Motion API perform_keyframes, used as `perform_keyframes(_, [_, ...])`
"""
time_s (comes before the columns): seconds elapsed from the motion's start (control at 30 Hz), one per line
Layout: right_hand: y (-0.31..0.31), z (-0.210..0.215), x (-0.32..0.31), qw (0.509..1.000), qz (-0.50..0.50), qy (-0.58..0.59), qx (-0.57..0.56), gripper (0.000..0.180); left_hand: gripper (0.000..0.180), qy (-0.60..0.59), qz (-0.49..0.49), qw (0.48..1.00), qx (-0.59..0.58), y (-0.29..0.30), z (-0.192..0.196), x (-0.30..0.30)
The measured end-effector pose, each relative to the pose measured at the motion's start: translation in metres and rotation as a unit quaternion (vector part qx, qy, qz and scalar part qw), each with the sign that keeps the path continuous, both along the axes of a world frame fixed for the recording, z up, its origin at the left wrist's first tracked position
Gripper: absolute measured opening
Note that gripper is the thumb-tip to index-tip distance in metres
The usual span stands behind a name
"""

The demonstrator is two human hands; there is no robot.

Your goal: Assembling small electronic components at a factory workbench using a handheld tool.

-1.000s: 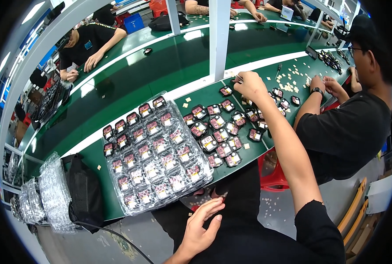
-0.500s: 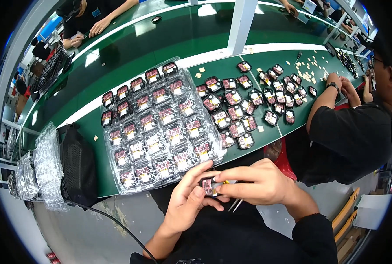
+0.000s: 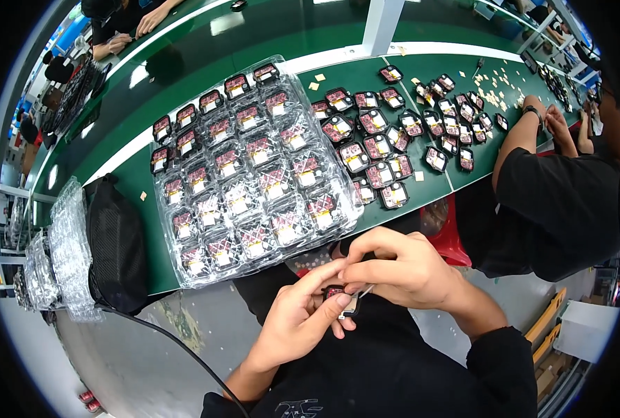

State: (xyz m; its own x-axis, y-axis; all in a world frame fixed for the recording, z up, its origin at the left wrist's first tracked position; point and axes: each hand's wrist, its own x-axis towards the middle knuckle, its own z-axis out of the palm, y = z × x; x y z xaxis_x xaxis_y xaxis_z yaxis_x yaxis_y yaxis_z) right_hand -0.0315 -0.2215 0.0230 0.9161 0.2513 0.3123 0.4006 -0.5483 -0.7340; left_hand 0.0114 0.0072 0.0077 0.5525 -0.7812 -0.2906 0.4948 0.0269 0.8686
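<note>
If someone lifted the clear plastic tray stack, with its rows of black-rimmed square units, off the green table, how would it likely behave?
The clear plastic tray stack would probably flex, since its glossy walls look thin. It may feel heavy for plastic, holding many black-rimmed square units. Tilting could shift the far-row units, which show no fastening.

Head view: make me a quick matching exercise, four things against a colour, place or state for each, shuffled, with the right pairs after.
Things
1. Left hand
2. Tray
3. Bag
4. Seat

Descriptions
A. Red, right of the tray
B. Clear, bearing rows of devices
C. Holding one small device
D. Black, left of the tray

Pairs: 1-C, 2-B, 3-D, 4-A
</note>
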Motion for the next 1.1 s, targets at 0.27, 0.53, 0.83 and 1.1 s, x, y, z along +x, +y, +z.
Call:
perform_keyframes(0.27, [-0.002, 0.020, -0.018, 0.993, -0.039, 0.114, -0.010, 0.053, 0.034, -0.044, 0.055, 0.995, 0.076, -0.003, 0.005, 0.000])
perform_keyframes(0.53, [-0.014, 0.039, -0.026, 0.987, 0.006, 0.059, -0.149, 0.020, 0.032, -0.102, 0.067, 0.987, 0.100, -0.005, 0.007, 0.001])
perform_keyframes(0.83, [-0.009, 0.050, -0.027, 0.966, 0.006, 0.023, -0.257, 0.015, 0.032, -0.161, 0.060, 0.976, 0.136, -0.007, 0.006, -0.003])
perform_keyframes(1.1, [-0.025, 0.016, -0.019, 0.993, 0.031, 0.108, -0.037, 0.017, 0.031, -0.113, 0.074, 0.984, 0.120, -0.004, 0.002, -0.002])
